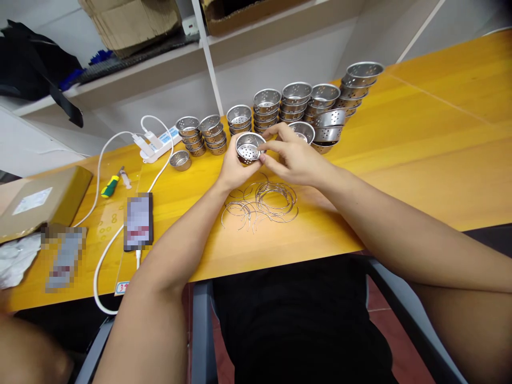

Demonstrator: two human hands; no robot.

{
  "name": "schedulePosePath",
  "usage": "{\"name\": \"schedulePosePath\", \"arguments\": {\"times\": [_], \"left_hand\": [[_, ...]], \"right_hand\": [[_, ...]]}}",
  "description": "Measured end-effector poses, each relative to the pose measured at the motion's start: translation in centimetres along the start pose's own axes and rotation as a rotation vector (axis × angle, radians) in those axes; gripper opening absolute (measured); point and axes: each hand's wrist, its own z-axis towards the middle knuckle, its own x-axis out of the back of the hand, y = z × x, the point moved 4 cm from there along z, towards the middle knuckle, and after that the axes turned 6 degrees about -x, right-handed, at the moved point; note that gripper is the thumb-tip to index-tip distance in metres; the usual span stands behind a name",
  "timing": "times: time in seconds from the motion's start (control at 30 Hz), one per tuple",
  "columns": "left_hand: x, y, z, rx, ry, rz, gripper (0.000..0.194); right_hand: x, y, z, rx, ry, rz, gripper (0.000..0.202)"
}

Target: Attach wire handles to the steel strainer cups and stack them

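Note:
A small round metal cup [248, 153] with a perforated bottom is tilted so that I look into it. My left hand [234, 166] is wrapped round its left and lower side. From the right, the thumb and fingertips of my right hand [294, 156] close on the cup's rim; whether a wire is between them I cannot make out. Below the hands lie loose thin metal wire rings and curved wires [276, 200] in a tangle on the table. Another perforated cup [302, 131] shows just behind my right hand.
Stacks of perforated cups [296, 98] line the table's back, with a single cup [181, 160] at their left end. Leftward are a power strip [160, 145], a charging phone [138, 221], a screwdriver [112, 184] and a cardboard box [48, 200]. Another person's arm [28, 352] shows lower left.

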Motion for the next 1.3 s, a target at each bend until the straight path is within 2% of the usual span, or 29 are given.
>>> {"name": "schedulePosePath", "arguments": {"times": [0.23, 0.43, 0.57, 0.67, 0.77, 0.87, 0.93, 1.03, 1.3], "left_hand": [[-0.2, 0.1, 0.1, -0.096, -0.023, -0.026, 0.092], [-0.9, 0.2, 0.1, -0.067, -0.056, -0.049, 0.097], [-1.3, 1.0, 0.1, -0.04, -0.061, -0.067, 0.099], [-1.4, 1.6, 0.0, -0.009, -0.085, -0.002, 0.113], [-1.4, 1.6, -0.5, 0.039, -0.159, 0.039, 0.12], [-1.1, 0.9, -1.0, 0.083, -0.22, 0.06, 0.116], [-0.8, 0.3, -1.2, 0.097, -0.233, 0.084, 0.113], [-0.5, -0.1, -1.3, 0.108, -0.235, 0.104, 0.107], [-0.6, -0.2, -1.4, 0.125, -0.2, 0.064, 0.094]], "right_hand": [[-0.4, 0.0, -0.1, -0.027, -0.039, 0.043, 0.046], [-0.6, -0.2, -0.2, -0.026, -0.081, 0.068, 0.051], [-0.3, -0.5, 0.1, -0.043, -0.048, 0.062, 0.06], [0.6, -0.4, 0.5, -0.053, -0.018, 0.065, 0.08], [3.0, 0.7, 0.8, -0.075, 0.047, 0.04, 0.096], [6.1, 2.5, 0.8, -0.109, 0.155, -0.028, 0.095], [7.4, 3.7, 0.6, -0.137, 0.142, -0.047, 0.086], [7.9, 4.8, 0.5, -0.175, 0.054, -0.033, 0.085], [7.2, 5.4, 0.5, -0.243, -0.056, 0.046, 0.109]]}}
